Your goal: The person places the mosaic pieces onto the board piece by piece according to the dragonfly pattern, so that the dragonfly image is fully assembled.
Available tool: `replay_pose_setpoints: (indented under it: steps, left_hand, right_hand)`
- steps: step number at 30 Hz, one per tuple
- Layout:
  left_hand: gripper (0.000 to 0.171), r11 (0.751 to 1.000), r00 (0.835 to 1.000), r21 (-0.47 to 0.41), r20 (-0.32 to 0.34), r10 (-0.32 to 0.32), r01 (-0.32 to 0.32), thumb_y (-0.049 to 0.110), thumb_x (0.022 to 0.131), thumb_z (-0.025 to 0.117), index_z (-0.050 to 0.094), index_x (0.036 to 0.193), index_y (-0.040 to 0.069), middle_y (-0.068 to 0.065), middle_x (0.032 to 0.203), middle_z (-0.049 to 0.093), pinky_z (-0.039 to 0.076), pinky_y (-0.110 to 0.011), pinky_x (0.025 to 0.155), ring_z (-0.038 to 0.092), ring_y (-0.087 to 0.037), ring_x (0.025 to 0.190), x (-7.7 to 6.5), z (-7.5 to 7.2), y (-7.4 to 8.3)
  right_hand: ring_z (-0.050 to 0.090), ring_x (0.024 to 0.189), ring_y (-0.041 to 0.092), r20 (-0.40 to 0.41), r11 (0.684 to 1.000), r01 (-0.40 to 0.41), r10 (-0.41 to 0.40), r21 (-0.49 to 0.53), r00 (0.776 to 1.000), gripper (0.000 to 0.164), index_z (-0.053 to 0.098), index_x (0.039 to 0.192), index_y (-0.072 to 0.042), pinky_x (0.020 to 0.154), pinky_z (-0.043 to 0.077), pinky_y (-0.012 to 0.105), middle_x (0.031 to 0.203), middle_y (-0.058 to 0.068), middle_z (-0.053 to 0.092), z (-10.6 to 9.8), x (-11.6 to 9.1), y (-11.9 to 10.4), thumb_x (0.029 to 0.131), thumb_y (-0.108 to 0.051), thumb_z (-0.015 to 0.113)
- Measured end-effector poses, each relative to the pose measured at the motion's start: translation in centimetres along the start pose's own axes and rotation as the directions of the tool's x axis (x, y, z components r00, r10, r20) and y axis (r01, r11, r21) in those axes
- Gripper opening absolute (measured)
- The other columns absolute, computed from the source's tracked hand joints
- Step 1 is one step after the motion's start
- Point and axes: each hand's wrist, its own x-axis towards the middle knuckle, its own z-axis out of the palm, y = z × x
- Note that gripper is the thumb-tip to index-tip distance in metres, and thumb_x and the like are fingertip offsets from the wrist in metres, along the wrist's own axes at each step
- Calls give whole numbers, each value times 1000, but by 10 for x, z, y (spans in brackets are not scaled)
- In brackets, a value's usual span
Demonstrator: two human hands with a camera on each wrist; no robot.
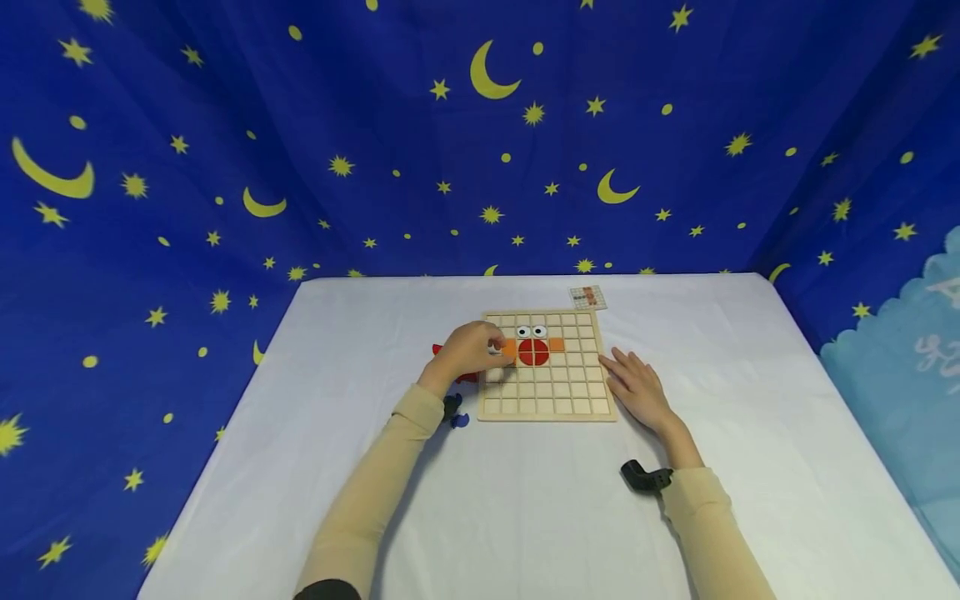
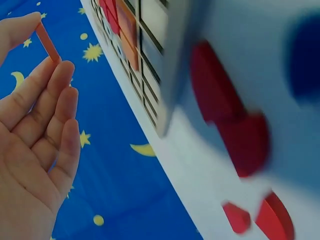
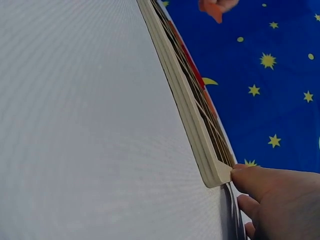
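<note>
My left hand (image 1: pixel 472 346) is over the left side of a wooden grid board (image 1: pixel 547 392). Its thumb and fingertips pinch a thin orange tile (image 2: pixel 47 42), held above the board's surface. On the grid, red quarter-round tiles (image 1: pixel 533 352) form a disc, with two round eye tiles (image 1: pixel 531 332) just behind it and an orange tile (image 1: pixel 557 344) at its right. My right hand (image 1: pixel 637 390) lies at the board's right edge, fingers extended, and touches the frame (image 3: pixel 215 175) at a corner in the right wrist view.
Loose red pieces (image 2: pixel 247 142) lie on the white table left of the board, some partly hidden by my left hand in the head view. Near them are dark green (image 1: pixel 452 407) and blue pieces (image 1: pixel 460 421). A small pattern card (image 1: pixel 587 297) lies behind the board.
</note>
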Motion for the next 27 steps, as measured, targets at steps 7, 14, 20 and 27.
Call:
replay_pose_setpoints:
  steps: [7, 14, 20, 27]
  left_hand:
    - [21, 999, 999, -27, 39, 28, -27, 32, 82, 74, 72, 90, 13, 1, 84, 67, 49, -27, 70, 58, -10, 74, 17, 7, 15]
    - [21, 996, 995, -37, 58, 79, -77, 32, 83, 72, 67, 76, 14, 4, 68, 53, 34, -21, 58, 43, -8, 61, 33, 18, 25]
    - [21, 994, 992, -29, 70, 104, -103, 33, 82, 74, 67, 75, 15, 3, 69, 57, 36, -21, 60, 45, -8, 62, 42, 25, 33]
    - [22, 994, 991, 13, 80, 103, -104, 38, 84, 71, 69, 82, 16, 4, 78, 63, 42, -21, 64, 52, -8, 68, 47, 35, 38]
  right_hand:
    - [8, 145, 45, -1, 1000, 0, 0, -7, 1000, 48, 37, 146, -10, 114, 0, 62, 156, 21, 21, 1, 0, 0, 101, -26, 40]
    - [8, 145, 45, -7, 1000, 2, -2, -1, 1000, 47, 38, 146, -11, 114, 0, 62, 156, 20, 22, 1, -1, -1, 101, -27, 40]
    - [9, 145, 45, -18, 1000, 11, -11, -1, 1000, 46, 39, 145, -10, 115, 1, 62, 156, 20, 23, 3, -1, 0, 101, -25, 41]
    - [8, 145, 44, -12, 1000, 6, -6, -14, 1000, 47, 38, 146, -11, 115, 0, 61, 157, 19, 21, 2, -1, 2, 102, -26, 40]
